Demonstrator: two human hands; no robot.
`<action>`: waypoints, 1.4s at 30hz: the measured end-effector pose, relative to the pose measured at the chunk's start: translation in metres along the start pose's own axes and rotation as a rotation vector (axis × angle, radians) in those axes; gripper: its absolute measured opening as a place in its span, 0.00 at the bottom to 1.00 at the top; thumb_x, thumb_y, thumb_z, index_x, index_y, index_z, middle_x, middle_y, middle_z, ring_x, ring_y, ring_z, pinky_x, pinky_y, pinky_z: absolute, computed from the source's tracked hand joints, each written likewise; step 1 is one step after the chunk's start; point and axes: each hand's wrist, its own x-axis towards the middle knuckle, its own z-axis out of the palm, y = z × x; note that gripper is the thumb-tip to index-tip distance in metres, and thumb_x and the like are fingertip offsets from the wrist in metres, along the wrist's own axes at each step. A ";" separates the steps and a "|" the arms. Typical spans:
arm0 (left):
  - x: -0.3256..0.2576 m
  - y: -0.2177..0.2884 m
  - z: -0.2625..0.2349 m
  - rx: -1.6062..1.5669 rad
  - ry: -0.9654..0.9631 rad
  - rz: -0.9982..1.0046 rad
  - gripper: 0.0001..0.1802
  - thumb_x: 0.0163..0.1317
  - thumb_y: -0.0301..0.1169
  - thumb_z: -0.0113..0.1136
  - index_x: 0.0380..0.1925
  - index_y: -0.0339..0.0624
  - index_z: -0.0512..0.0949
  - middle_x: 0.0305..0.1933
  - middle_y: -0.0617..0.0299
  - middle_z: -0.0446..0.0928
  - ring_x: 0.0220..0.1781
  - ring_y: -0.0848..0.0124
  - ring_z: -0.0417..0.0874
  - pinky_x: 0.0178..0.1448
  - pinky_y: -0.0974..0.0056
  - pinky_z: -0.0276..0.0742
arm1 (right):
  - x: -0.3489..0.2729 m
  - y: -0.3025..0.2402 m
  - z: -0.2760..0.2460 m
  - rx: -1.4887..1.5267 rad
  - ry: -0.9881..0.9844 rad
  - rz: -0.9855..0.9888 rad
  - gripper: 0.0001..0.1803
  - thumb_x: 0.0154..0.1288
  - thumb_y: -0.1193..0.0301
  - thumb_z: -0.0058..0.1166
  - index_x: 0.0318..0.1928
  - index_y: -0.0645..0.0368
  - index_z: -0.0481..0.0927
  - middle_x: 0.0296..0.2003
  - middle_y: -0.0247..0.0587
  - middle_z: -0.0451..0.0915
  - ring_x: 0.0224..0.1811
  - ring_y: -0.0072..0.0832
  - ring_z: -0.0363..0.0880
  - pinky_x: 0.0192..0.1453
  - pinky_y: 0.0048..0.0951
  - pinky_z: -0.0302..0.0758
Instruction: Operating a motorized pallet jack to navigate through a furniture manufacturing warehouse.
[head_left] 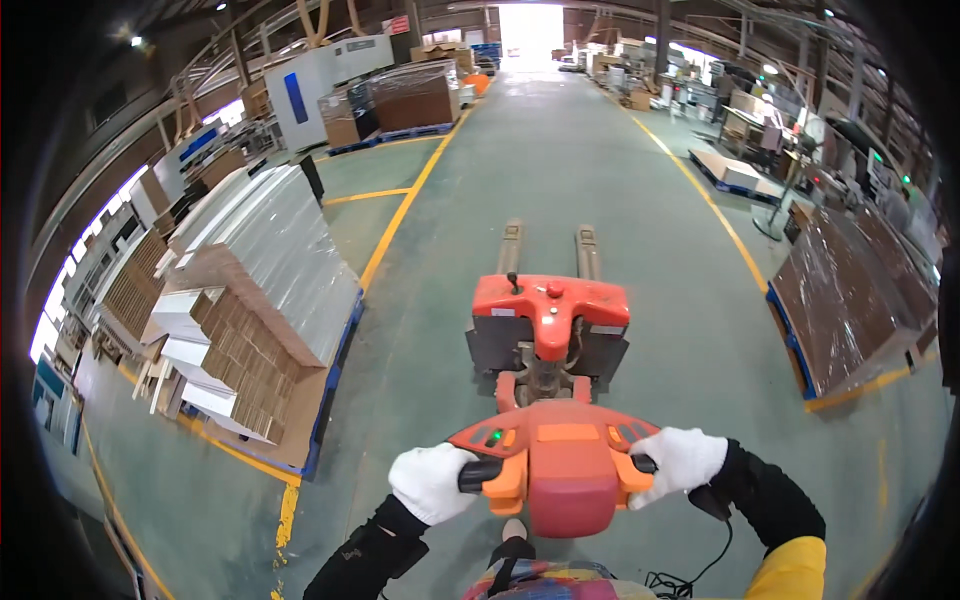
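In front of me is a red electric pallet truck (590, 292), its two bare forks (511, 245) pointing away down the aisle. Its red and orange control handle (572, 440) is tilted back toward me. My left hand (430, 482), in a white glove, is wrapped around the black grip on the handle's left side. On the other side my right hand (680, 465), also white-gloved, closes around the right grip. A small green light shows on the left of the handle. Both forearms have black sleeves, with yellow above the right one.
A blue pallet (335, 390) with wrapped panels and stacked boards stands at left. Wrapped brown panels (850, 300) on another pallet stand at right. Yellow lines (405, 205) border the green aisle floor (560, 130), which runs to a bright doorway. A fan (785, 190) stands at right.
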 end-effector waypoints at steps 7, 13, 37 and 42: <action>-0.055 0.021 -0.036 0.076 0.110 0.086 0.14 0.42 0.38 0.74 0.31 0.54 0.83 0.26 0.61 0.80 0.28 0.57 0.84 0.34 0.56 0.79 | -0.063 -0.035 0.044 0.116 0.124 0.000 0.35 0.47 0.49 0.75 0.50 0.58 0.81 0.38 0.39 0.85 0.41 0.32 0.85 0.47 0.32 0.78; -0.080 0.011 -0.071 0.087 0.028 0.101 0.12 0.45 0.38 0.69 0.33 0.53 0.83 0.29 0.61 0.81 0.31 0.58 0.84 0.37 0.56 0.79 | -0.095 -0.078 0.065 0.440 0.047 0.049 0.31 0.49 0.55 0.74 0.49 0.60 0.81 0.33 0.35 0.83 0.35 0.25 0.82 0.45 0.27 0.77; -0.026 -0.252 -0.120 -0.211 -0.089 0.701 0.17 0.42 0.42 0.74 0.33 0.54 0.81 0.27 0.64 0.80 0.29 0.60 0.84 0.37 0.57 0.79 | 0.009 -0.348 0.226 0.180 1.100 0.301 0.29 0.78 0.54 0.34 0.36 0.66 0.80 0.20 0.47 0.78 0.22 0.37 0.78 0.29 0.31 0.74; -0.007 -0.285 -0.122 -0.247 -0.099 0.757 0.17 0.43 0.43 0.74 0.34 0.55 0.83 0.26 0.63 0.80 0.30 0.60 0.85 0.38 0.56 0.79 | 0.034 -0.377 0.232 0.209 1.117 0.384 0.08 0.63 0.70 0.53 0.33 0.63 0.76 0.17 0.48 0.76 0.21 0.46 0.81 0.26 0.38 0.76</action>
